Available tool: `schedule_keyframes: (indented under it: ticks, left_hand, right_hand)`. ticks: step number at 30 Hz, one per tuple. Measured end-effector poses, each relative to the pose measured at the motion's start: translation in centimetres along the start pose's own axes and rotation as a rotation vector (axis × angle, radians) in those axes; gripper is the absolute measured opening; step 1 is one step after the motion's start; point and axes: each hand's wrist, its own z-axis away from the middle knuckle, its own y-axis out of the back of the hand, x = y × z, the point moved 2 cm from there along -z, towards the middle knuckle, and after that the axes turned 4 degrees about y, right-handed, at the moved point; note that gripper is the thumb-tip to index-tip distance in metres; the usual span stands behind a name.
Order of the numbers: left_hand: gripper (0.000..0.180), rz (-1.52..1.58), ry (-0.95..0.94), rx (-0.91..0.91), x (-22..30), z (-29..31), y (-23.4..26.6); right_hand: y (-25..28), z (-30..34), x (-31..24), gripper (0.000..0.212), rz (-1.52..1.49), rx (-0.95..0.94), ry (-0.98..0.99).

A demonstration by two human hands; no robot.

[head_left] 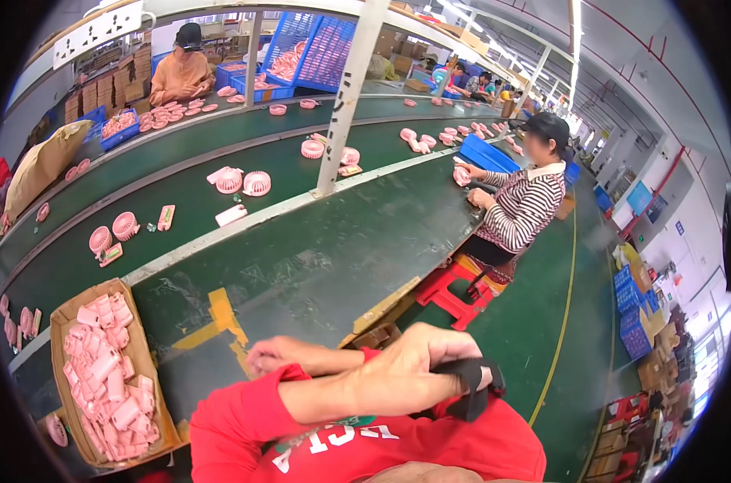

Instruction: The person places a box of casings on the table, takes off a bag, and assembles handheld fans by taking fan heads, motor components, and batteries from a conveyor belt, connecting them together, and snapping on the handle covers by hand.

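My arms cross in front of my red top. My left hand reaches over to the right, its fingers closed at a black strap; part of the fingers is hidden by the strap. Below and behind that forearm, my right hand points left at the near edge of the dark worktable. Its fingers are loosely bent and slightly apart, with nothing seen in them. Yellow tape on the tabletop lies just beyond it. To the left, a cardboard tray holds many pink plastic parts.
Pink round fan housings lie along the green conveyor belt behind a metal rail. A white post rises at its edge. To the right, a co-worker in stripes sits on a red stool, holding a pink part near a blue bin.
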Motion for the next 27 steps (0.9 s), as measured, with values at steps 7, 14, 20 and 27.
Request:
schedule_keyframes:
  ticks: [7, 14, 20, 27]
  left_hand:
    - [0.014, -0.110, -0.052, 0.126, 3.9, -5.6, 0.3]
    - [0.024, -0.338, -0.052, 0.523, 7.2, -12.9, 5.1]
    - [0.017, -0.344, -0.155, 0.436, 8.2, -19.8, 11.3]
    - [0.024, -0.666, -0.134, 0.404, 6.5, -25.6, 17.2]
  right_hand:
    - [7.0, 2.3, -5.2, 0.027, -0.178, 0.212, 0.202]
    - [19.4, 3.0, -5.0, 0.027, -0.383, 0.431, 0.482]
    - [26.5, 5.2, -3.8, 0.037, -0.017, 0.618, 0.189]
    - [38.3, 12.4, 6.0, 0.035, -0.260, 0.932, -0.149]
